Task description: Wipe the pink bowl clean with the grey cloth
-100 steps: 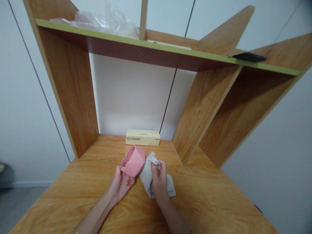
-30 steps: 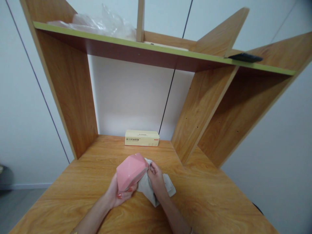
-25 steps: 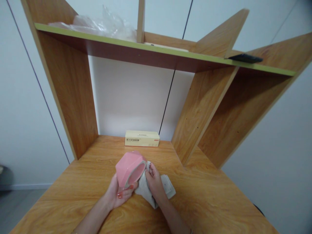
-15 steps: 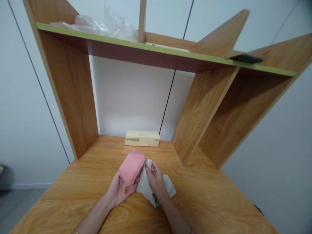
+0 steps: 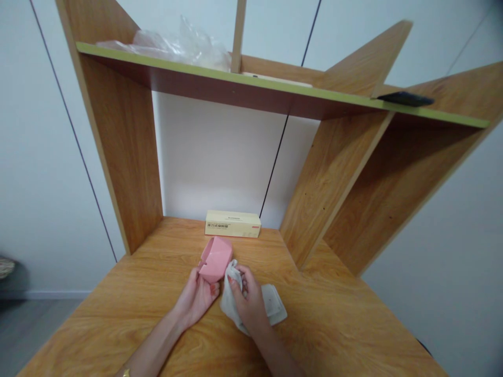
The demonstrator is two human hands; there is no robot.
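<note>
My left hand (image 5: 197, 299) is closed around the lower part of a pink faceted container (image 5: 217, 260), held tilted above the desk with a hollow, notched side facing left. Bunched in my right hand (image 5: 248, 297) is a light grey cloth (image 5: 231, 301), pinched between thumb and fingers. The cloth's top end is close to the container's right side; I cannot tell whether they touch. A flat whitish item with rounded corners (image 5: 275, 303) lies on the desk just right of my right wrist, partly hidden by it.
A cream cardboard box (image 5: 232, 224) with printed characters stands at the back of the wooden desk (image 5: 346, 324). Wooden dividers (image 5: 338, 183) rise on both sides. Overhead, a green-edged shelf (image 5: 275, 88) carries crumpled clear plastic (image 5: 184, 50) and a dark flat object (image 5: 406, 98).
The pink container has been turned, so its hollow, notched side now shows at the left. My right hand has gathered the cloth into a tighter bunch. The view has shifted slightly.
</note>
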